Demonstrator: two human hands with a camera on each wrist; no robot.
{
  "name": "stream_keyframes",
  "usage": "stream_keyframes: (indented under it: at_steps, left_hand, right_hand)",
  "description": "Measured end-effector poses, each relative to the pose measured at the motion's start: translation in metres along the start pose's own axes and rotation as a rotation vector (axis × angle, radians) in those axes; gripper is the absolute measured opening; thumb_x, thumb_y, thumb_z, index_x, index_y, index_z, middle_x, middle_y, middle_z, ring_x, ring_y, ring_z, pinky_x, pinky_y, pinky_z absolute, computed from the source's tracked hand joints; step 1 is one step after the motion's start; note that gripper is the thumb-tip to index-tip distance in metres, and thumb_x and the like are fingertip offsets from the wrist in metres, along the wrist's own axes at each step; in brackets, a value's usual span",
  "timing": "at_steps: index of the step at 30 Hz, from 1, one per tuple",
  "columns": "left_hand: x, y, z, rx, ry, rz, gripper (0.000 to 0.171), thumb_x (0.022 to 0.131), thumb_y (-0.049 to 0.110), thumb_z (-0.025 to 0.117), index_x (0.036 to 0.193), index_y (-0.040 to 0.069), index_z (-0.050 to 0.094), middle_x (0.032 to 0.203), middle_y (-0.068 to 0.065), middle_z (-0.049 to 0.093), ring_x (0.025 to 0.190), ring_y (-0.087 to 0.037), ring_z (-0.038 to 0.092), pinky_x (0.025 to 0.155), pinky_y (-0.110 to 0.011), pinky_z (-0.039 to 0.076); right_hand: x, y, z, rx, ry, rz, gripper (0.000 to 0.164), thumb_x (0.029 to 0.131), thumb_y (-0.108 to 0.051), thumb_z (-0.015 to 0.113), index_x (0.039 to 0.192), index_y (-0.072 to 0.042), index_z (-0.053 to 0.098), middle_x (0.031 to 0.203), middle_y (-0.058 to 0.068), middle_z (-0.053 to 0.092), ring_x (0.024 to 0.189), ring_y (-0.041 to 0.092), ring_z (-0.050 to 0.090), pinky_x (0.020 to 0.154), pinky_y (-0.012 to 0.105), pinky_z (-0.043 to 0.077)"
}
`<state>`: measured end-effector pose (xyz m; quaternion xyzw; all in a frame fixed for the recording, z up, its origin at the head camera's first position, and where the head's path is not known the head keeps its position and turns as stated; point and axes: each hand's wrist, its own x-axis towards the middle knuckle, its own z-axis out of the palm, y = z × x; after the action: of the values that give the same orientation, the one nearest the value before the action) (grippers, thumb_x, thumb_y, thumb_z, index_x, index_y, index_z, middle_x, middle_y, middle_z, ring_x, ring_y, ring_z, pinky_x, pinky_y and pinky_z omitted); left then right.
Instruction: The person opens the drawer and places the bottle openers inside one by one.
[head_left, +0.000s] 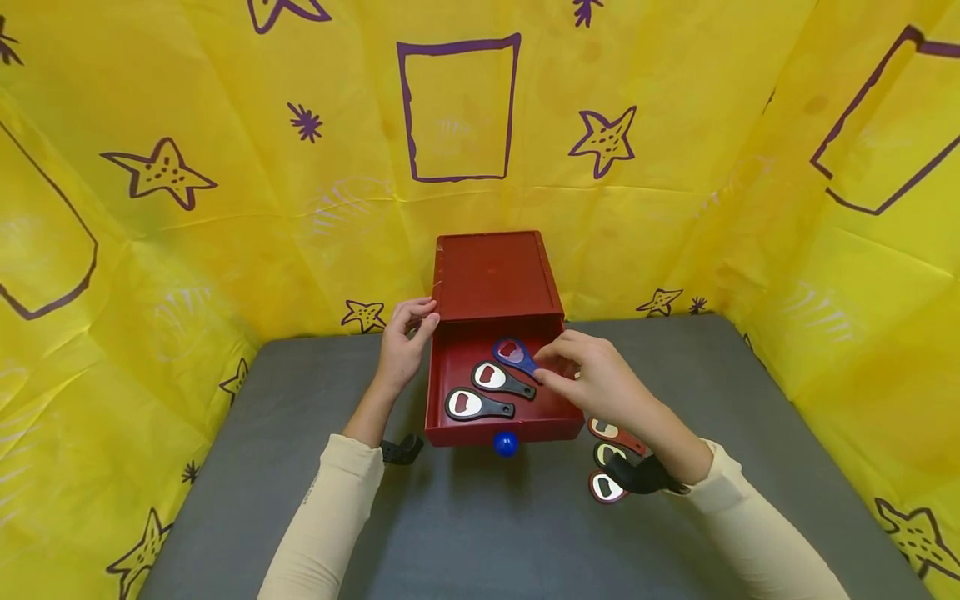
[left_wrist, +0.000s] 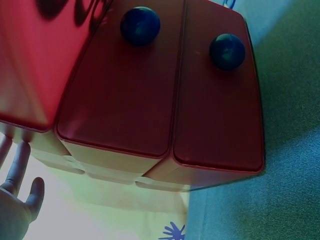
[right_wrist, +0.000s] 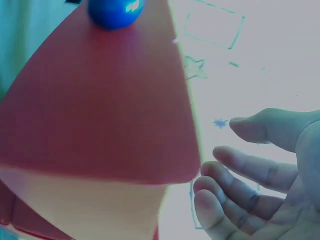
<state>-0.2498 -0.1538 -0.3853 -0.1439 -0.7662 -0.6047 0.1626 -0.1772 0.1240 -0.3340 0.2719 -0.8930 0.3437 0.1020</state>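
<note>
In the head view, the top drawer of a red drawer unit is pulled out. Two black bottle openers, a middle one and a front one, lie in it beside a blue bottle opener. My right hand hovers over the drawer's right side, fingertips right by the blue opener's handle. In the right wrist view, thumb and fingers are apart with nothing between them. My left hand rests its fingertips against the unit's left side near the top.
Right of the drawer lie three more bottle openers on the grey table: a red one, a black one and a dark-rimmed one. Two closed drawers with blue knobs sit below. A yellow patterned sheet surrounds the table.
</note>
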Motion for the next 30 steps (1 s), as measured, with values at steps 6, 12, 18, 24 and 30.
stream_keyframes:
  at_steps: [6,12,18,24,30]
  left_hand:
    - [0.0,-0.001,0.0,-0.011,0.005,-0.018,0.03,0.096,0.007,0.058,0.12,-0.011,0.059,0.132,-0.026,0.05,0.118,-0.025,0.05,0.097,-0.026,0.042]
    - [0.004,-0.021,0.0,-0.028,0.016,-0.011,0.029,0.096,0.01,0.06,0.119,-0.008,0.06,0.132,-0.021,0.051,0.119,-0.025,0.05,0.102,-0.037,0.043]
    - [0.002,-0.014,0.001,-0.03,0.011,-0.029,0.029,0.096,0.006,0.059,0.119,-0.011,0.059,0.133,-0.024,0.05,0.12,-0.028,0.049,0.104,-0.045,0.042]
    - [-0.002,0.0,0.0,-0.003,0.007,-0.014,0.029,0.096,0.006,0.058,0.119,-0.012,0.059,0.132,-0.026,0.051,0.119,-0.027,0.05,0.099,-0.027,0.042]
    - [-0.001,0.001,0.0,-0.003,0.008,0.008,0.029,0.096,0.007,0.059,0.118,-0.012,0.06,0.131,-0.027,0.051,0.118,-0.027,0.051,0.095,-0.018,0.042]
  right_hand:
    - [-0.014,-0.01,-0.006,0.168,-0.028,-0.043,0.019,0.085,-0.01,0.074,0.103,-0.011,0.071,0.089,-0.002,0.065,0.075,0.006,0.057,0.067,0.024,0.052]
    - [-0.026,-0.019,-0.009,0.348,-0.2,-0.101,0.021,0.088,-0.012,0.071,0.109,-0.014,0.069,0.09,-0.004,0.067,0.078,0.007,0.059,0.068,0.023,0.052]
    - [-0.036,-0.017,-0.009,0.446,-0.448,-0.156,0.037,0.092,-0.02,0.067,0.126,-0.006,0.058,0.103,0.007,0.063,0.081,0.005,0.062,0.074,0.026,0.056]
    - [-0.047,-0.009,-0.005,0.515,-0.61,-0.173,0.039,0.096,-0.019,0.062,0.131,-0.006,0.055,0.111,0.006,0.061,0.087,0.004,0.061,0.078,0.026,0.056]
    - [-0.062,0.009,0.016,0.557,-0.692,-0.128,0.038,0.097,-0.022,0.06,0.133,-0.009,0.055,0.115,0.008,0.061,0.091,0.001,0.061,0.076,0.026,0.056]
